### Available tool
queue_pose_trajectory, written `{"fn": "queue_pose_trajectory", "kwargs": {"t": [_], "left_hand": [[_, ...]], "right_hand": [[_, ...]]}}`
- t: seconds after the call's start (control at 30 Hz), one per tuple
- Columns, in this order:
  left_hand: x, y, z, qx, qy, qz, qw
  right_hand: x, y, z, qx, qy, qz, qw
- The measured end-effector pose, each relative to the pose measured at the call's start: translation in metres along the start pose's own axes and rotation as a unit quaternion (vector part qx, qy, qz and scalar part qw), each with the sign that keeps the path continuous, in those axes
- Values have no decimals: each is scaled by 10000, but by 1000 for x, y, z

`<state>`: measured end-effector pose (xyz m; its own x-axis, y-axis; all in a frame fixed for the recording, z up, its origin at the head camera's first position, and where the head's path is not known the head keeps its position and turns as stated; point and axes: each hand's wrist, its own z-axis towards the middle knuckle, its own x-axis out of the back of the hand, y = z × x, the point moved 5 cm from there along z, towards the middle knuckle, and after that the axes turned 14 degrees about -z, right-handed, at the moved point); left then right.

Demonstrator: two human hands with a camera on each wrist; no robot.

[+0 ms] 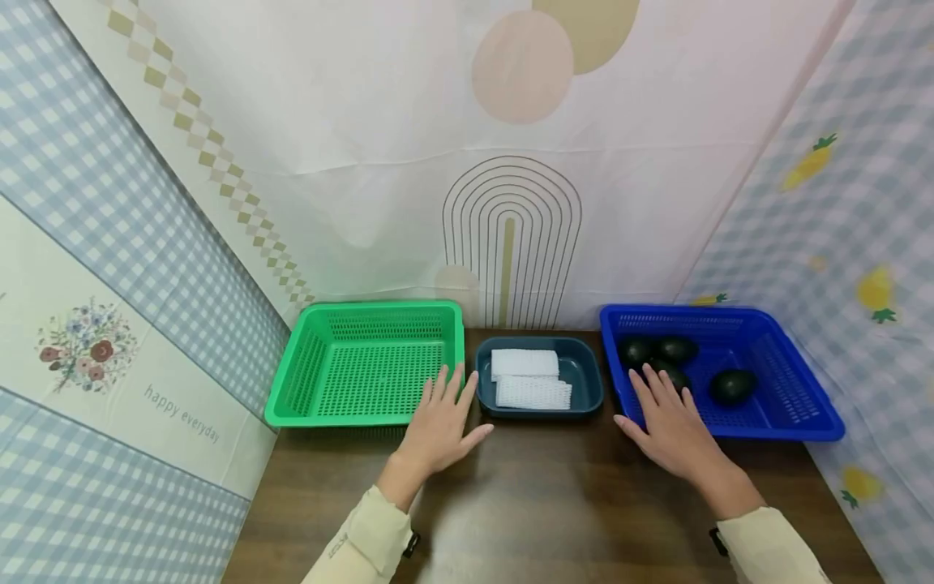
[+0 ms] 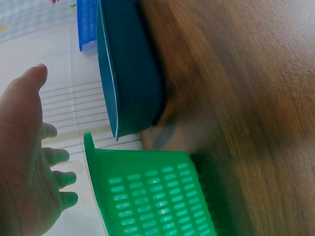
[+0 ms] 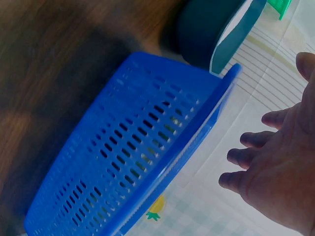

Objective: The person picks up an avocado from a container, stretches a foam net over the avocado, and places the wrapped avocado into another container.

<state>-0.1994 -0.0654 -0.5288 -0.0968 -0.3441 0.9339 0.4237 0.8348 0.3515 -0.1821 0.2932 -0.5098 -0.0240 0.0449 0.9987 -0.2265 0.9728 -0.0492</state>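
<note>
Hovering near blue basket: my right grip, fingers apart, empty.
Green basket: my left grip likewise.
Dark fruit: picking seems unstarted; next, likely, enclosing one.

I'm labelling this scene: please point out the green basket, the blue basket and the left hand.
Green basket (image 1: 370,375), head view: the middle of its bare floor.
Blue basket (image 1: 700,324), head view: its far inner wall.
Left hand (image 1: 440,426), head view: the back of the hand.
</note>
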Motion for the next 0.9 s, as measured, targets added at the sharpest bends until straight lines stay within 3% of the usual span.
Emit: {"fn": "queue_pose_trajectory", "kwargs": {"t": [0.3,0.57,0.73,0.9], "left_hand": [[-8,20,10,-411,-93,367,9984],[-17,41,20,-921,-35,1045,9902],[-26,51,25,-1127,3,1360,9843],[-34,57,30,-1172,-25,1377,9835]], "right_hand": [[3,29,6,-49,39,117,9999],[2,62,15,-281,-19,316,9991],[2,86,20,-546,-68,563,9969],[4,112,23,-967,-204,1040,9897]]}}
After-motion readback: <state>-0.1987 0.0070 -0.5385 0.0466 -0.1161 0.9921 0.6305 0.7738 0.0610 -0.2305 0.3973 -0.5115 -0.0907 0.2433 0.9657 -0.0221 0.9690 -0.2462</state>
